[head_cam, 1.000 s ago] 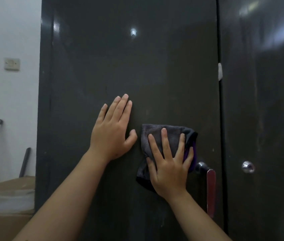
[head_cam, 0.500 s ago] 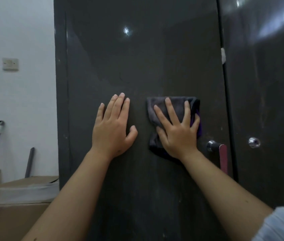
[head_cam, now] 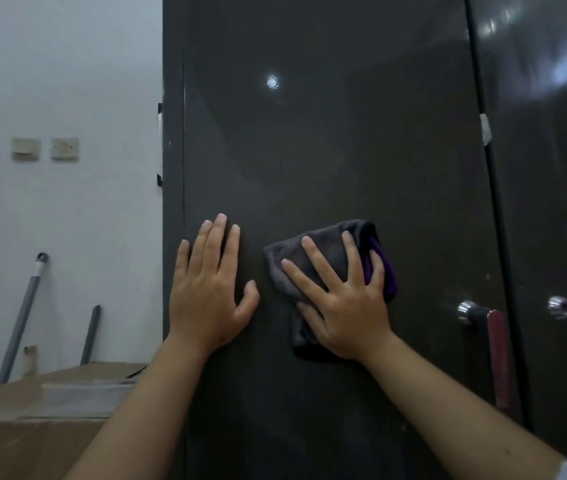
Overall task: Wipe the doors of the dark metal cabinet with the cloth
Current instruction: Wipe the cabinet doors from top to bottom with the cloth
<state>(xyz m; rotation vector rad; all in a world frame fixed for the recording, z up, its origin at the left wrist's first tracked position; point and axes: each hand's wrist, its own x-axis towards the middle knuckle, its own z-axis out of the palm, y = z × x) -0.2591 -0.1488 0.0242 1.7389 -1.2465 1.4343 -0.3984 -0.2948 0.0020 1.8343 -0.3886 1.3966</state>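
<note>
The right hand [head_cam: 348,306] has no closed grip — its fingers are spread flat, pinning the cloth [head_cam: 327,258] against the left door [head_cam: 327,150] of the cabinet, up and left of the door handle [head_cam: 497,355]. The left hand [head_cam: 206,296] is empty, palm pressed open on the same door, further left of the handle, near the door's outer edge. This looks like mid-wipe on the left door; the next stroke calls for steady pressure and fresh ground. The cloth is dark grey, folded and bunched, purple showing at its right edge. The right door [head_cam: 559,202], beyond the handle, carries a round knob [head_cam: 561,307].
</note>
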